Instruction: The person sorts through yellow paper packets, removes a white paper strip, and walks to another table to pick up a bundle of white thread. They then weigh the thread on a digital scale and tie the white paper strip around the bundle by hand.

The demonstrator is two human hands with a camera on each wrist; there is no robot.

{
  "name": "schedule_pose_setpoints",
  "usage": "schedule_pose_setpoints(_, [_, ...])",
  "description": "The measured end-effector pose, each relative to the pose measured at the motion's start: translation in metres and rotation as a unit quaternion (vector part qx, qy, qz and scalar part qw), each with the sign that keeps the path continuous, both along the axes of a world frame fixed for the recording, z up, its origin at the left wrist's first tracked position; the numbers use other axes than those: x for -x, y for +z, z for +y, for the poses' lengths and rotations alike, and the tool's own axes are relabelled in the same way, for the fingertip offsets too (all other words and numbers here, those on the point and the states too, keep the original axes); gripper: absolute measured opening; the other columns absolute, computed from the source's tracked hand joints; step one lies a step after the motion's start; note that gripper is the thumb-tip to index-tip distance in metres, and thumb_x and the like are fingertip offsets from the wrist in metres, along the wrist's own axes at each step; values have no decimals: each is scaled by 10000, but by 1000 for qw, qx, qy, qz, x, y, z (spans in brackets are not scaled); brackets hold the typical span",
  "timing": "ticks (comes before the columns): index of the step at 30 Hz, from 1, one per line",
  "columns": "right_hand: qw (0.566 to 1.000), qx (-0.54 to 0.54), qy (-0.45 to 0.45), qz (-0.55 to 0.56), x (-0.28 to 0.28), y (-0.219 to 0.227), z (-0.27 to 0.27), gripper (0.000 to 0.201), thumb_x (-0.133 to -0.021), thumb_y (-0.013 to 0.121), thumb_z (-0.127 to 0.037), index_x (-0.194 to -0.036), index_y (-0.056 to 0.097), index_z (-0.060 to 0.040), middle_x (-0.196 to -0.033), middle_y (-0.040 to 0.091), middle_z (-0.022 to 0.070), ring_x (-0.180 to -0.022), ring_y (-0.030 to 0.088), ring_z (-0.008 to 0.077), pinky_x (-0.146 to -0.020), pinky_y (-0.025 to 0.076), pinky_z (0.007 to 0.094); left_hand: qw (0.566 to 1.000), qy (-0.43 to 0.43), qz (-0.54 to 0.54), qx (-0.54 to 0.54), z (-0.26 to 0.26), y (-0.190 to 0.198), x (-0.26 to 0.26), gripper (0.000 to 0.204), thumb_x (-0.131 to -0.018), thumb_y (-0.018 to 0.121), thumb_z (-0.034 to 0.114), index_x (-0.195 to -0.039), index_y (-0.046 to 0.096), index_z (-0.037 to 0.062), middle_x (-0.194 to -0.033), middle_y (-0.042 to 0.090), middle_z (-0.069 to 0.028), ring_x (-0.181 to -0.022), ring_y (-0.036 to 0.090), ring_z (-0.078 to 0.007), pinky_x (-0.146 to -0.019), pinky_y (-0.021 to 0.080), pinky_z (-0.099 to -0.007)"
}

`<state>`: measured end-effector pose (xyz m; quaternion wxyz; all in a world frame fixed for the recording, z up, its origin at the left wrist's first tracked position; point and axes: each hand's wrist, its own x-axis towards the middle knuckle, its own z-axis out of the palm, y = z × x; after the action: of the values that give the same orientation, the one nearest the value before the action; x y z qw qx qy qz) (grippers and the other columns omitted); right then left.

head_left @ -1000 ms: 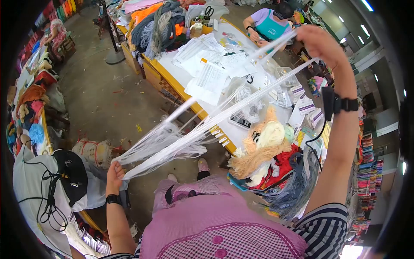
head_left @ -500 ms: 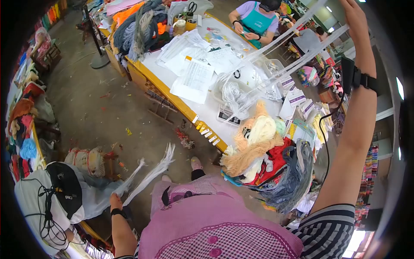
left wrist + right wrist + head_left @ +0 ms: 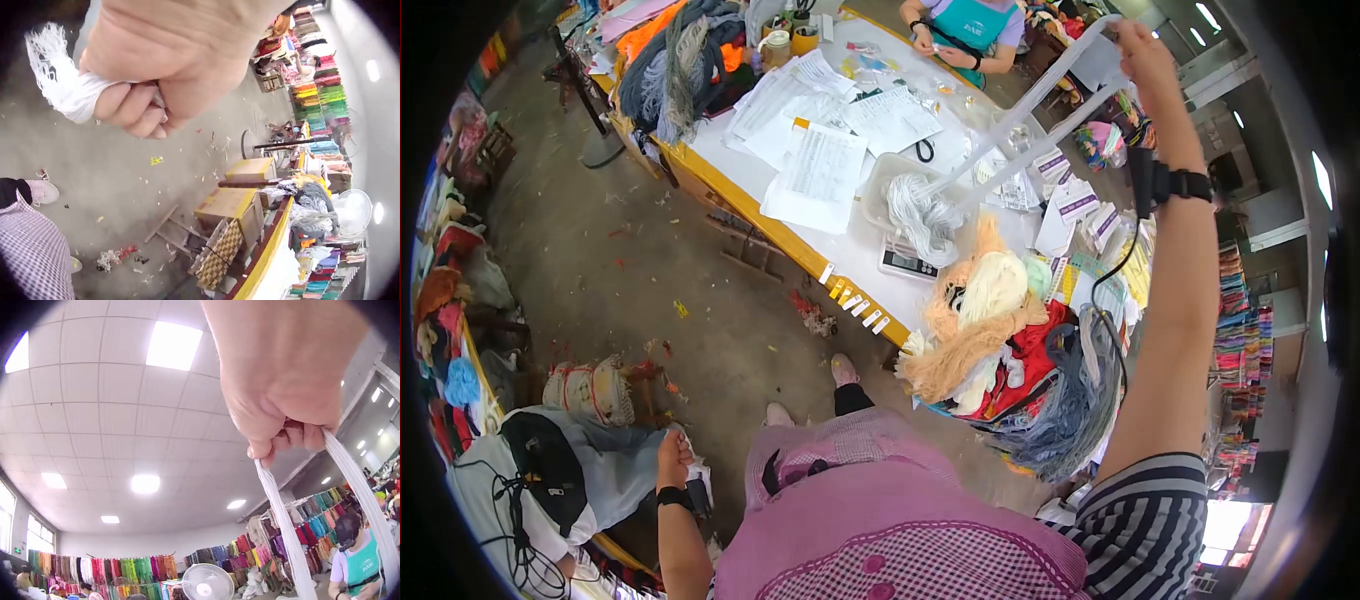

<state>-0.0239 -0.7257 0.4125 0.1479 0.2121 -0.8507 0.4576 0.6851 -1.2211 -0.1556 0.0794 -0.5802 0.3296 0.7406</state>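
High on the right, my right hand grips a looped hank of white yarn. Two strands of it hang from the curled fingers in the right wrist view. The hank's lower end slants down over a clear plastic tub on the table. In that tub lies a heap of white yarn, and under it sits a digital scale. At lower left, my left hand is curled round a bunch of white yarn; its frayed end sticks out past the fingers.
Papers cover the table's middle, with labels at right. A pile of coloured yarn stands at the near corner. Across the table sits a person in a green apron. A bag lies left; a stool stands below the table edge.
White yarn stretched between both hands one second ago; now each hand holds separate yarn. The right hand rose, then came back left and lower, its yarn hanging over the tub. The left hand stays low.
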Motion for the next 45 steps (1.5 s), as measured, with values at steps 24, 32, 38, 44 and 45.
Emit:
schedule_pose_setpoints(24, [961, -266, -57, 42, -250, -426, 2, 614, -734, 747, -131, -1292, 501, -55, -1292, 515, 156, -1191, 470, 360, -1006, 358, 466, 992, -97, 76, 5, 76, 111, 122, 247, -981, 559, 301, -797, 500, 146, -592, 341, 84, -457, 277, -41, -420, 201, -229])
schedule_pose_setpoints(32, [957, -278, -85, 17, -261, -440, 3, 660, -707, 797, -174, -1280, 495, -50, -1283, 511, 148, -1211, 448, 352, -1012, 340, 477, 990, -107, 95, 1, 79, 130, 134, 222, -968, 565, 262, -802, 501, 128, -596, 356, 66, -461, 266, -43, -428, 196, -230])
schedule_pose_setpoints(38, [944, -305, -123, 12, -244, -434, -17, 797, -642, 870, -248, -1298, 464, -47, -1312, 484, 147, -1239, 422, 352, -1020, 320, 487, 990, -108, 87, 8, 75, 127, 125, 237, -973, 566, 273, -798, 503, 127, -594, 349, 71, -457, 268, -45, -426, 193, -237])
schedule_pose_setpoints(44, [942, -310, -125, 22, -220, -442, -30, 899, -575, 908, -286, -1304, 436, -55, -1327, 466, 149, -1251, 415, 345, -1029, 303, 495, 993, -100, 67, 14, 80, 127, 123, 252, -989, 540, 283, -785, 502, 138, -578, 338, 73, -447, 260, -50, -421, 184, -238])
schedule_pose_setpoints(45, [939, -319, -125, 29, -217, -443, -31, 907, -564, 912, -289, -1300, 436, -57, -1328, 464, 149, -1251, 416, 341, -1031, 300, 497, 994, -94, 57, 15, 81, 128, 124, 249, -986, 542, 280, -784, 502, 139, -578, 338, 73, -444, 258, -51, -419, 184, -239])
